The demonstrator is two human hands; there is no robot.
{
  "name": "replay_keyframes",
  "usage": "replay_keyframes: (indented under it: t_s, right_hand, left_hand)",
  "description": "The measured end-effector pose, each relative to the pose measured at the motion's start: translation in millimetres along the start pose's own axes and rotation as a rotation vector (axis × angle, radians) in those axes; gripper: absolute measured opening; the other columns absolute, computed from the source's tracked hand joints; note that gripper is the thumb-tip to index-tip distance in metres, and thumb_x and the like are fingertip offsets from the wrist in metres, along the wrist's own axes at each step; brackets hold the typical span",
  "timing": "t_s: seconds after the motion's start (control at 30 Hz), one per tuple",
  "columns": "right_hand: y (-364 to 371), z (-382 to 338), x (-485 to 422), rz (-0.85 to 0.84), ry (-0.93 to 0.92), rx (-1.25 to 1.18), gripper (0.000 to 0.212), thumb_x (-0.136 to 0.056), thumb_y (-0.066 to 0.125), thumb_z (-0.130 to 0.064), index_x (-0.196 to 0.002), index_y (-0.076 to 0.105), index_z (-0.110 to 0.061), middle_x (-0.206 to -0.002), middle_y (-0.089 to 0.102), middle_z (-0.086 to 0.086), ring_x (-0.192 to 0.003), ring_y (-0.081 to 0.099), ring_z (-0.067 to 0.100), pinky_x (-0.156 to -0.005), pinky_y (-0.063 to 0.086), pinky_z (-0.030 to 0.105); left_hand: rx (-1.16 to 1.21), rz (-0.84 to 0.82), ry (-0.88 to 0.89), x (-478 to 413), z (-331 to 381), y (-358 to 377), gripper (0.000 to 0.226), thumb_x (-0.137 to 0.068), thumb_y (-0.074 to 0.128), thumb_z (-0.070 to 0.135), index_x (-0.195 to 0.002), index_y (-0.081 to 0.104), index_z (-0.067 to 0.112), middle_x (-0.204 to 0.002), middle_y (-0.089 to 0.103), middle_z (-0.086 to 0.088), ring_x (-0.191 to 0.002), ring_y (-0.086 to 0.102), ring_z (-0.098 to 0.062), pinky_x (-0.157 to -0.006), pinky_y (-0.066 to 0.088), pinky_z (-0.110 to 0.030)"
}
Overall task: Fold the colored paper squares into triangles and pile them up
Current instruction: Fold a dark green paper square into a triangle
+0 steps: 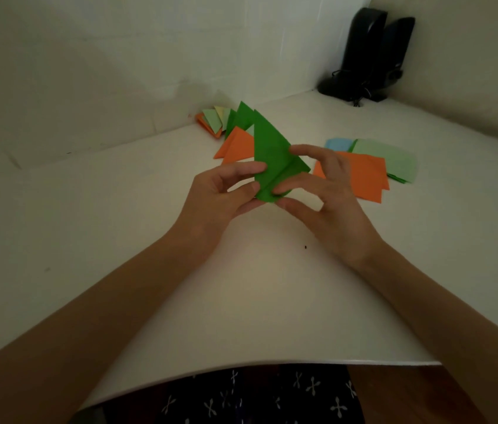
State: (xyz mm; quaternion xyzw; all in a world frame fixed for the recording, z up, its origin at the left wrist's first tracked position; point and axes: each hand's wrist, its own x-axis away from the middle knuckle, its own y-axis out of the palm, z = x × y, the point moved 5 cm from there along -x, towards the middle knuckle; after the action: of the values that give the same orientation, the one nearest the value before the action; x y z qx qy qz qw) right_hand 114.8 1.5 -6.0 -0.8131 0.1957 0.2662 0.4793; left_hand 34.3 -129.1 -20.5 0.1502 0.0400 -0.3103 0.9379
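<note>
A dark green paper (269,154), folded into a triangle, stands upright above the white table (88,224), held from both sides. My left hand (226,194) pinches its lower left edge and my right hand (324,191) grips its lower right corner. Behind it lies a pile of folded triangles (235,142): orange in front, dark green, pale green and yellow toward the wall. To the right sits a spread of flat squares (370,175), orange on top, with light green and blue behind.
Two black speakers (367,53) with cables stand in the far right corner. White walls close the table at the back and right. The table's near edge (272,365) curves just above my lap.
</note>
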Motion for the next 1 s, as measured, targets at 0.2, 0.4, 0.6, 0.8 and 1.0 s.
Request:
replay_keyframes:
  t_s: [0.2, 0.4, 0.6, 0.8, 1.0]
  right_hand:
    - [-5, 6, -1, 0.046, 0.160, -0.158, 0.010, -0.086, 0.056, -0.040, -0.090, 0.063, -0.035, -0.129, 0.042, -0.007, -0.123, 0.033, 0.019, -0.104, 0.028, 0.026]
    - [1, 1, 2, -0.055, 0.137, -0.172, 0.049, -0.066, 0.050, 0.000, -0.105, 0.052, -0.031, -0.136, 0.031, -0.003, -0.129, 0.027, 0.015, -0.105, 0.021, 0.014]
    - [15, 1, 2, -0.200, -0.062, 0.105, 0.031, -0.080, 0.058, -0.030, -0.106, 0.065, -0.016, -0.122, 0.052, 0.009, -0.113, 0.039, 0.025, -0.098, 0.018, 0.009]
    - [8, 2, 0, -0.105, -0.132, 0.127, 0.022, -0.086, 0.054, -0.026, -0.092, 0.072, -0.015, -0.097, 0.064, 0.006, -0.090, 0.050, 0.026, -0.081, 0.036, 0.028]
    - [15, 8, -1, -0.232, -0.016, 0.069, 0.020, -0.082, 0.061, -0.028, -0.088, 0.075, -0.015, -0.084, 0.067, 0.006, -0.075, 0.059, 0.022, -0.070, 0.045, 0.033]
  left_hand:
    - [-0.001, 0.000, 0.018, 2, 3, 3, 0.029, -0.086, 0.051, -0.014, -0.098, 0.063, 0.010, -0.111, 0.064, -0.007, -0.101, 0.064, -0.019, -0.076, 0.054, -0.023]
    - [-0.022, 0.074, -0.120, 3, -7, -1, 0.026, -0.085, 0.052, -0.013, -0.092, 0.064, 0.009, -0.099, 0.067, -0.007, -0.086, 0.068, -0.015, -0.076, 0.056, -0.024]
    - [-0.338, 0.065, -0.103, 4, -2, -3, 0.019, -0.085, 0.059, -0.005, -0.086, 0.066, 0.012, -0.086, 0.067, -0.001, -0.068, 0.066, -0.004, -0.068, 0.054, -0.015]
    - [-0.704, -0.003, 0.018, 1, 5, -7, 0.019, -0.085, 0.059, 0.002, -0.091, 0.069, 0.017, -0.090, 0.067, -0.001, -0.072, 0.061, 0.001, -0.068, 0.046, -0.007]
    - [-1.247, -0.250, 0.289, 8, 7, -2, 0.040, -0.072, 0.048, 0.046, -0.089, 0.073, 0.020, -0.102, 0.067, 0.003, -0.096, 0.059, -0.022, -0.088, 0.046, -0.044]
